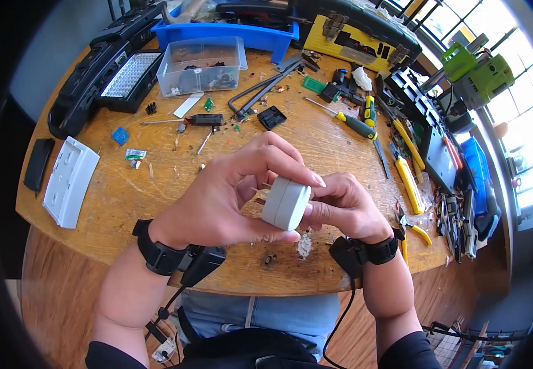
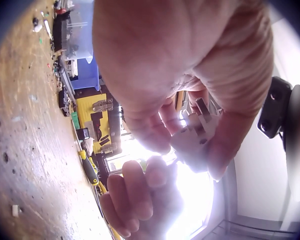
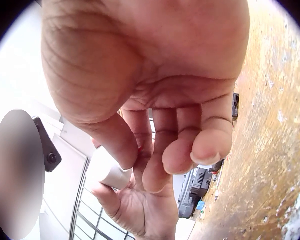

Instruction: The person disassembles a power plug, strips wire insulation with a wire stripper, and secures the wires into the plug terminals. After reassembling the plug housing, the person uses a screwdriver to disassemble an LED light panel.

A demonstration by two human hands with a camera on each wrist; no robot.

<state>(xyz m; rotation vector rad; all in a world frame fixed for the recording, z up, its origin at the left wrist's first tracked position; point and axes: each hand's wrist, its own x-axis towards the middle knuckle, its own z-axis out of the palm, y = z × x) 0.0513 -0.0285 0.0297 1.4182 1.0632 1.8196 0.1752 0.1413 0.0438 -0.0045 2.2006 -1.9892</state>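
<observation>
A white plug adapter [image 1: 285, 204] with a rounded body is held above the bench, its metal prongs [image 2: 203, 107] facing back toward the left palm. My left hand [image 1: 217, 197] grips it, thumb along the lower side and fingertips on the upper rim. Opposite, my right hand [image 1: 354, 208] has its thumb and index fingertips right at the adapter's flat face, the other fingers curled. A tiny reddish spot [image 3: 140, 149] shows between that thumb and index finger; I cannot tell whether they pinch something.
On the wooden bench [image 1: 143, 197] lie a white plastic housing [image 1: 69, 181] at left, a screwdriver [image 1: 202, 120], a clear bin [image 1: 200, 67] and a blue tray [image 1: 229, 37] behind. Cutters [image 1: 411, 224], yellow-handled tools [image 1: 409, 184] and a green rotary tool [image 1: 478, 74] crowd the right side.
</observation>
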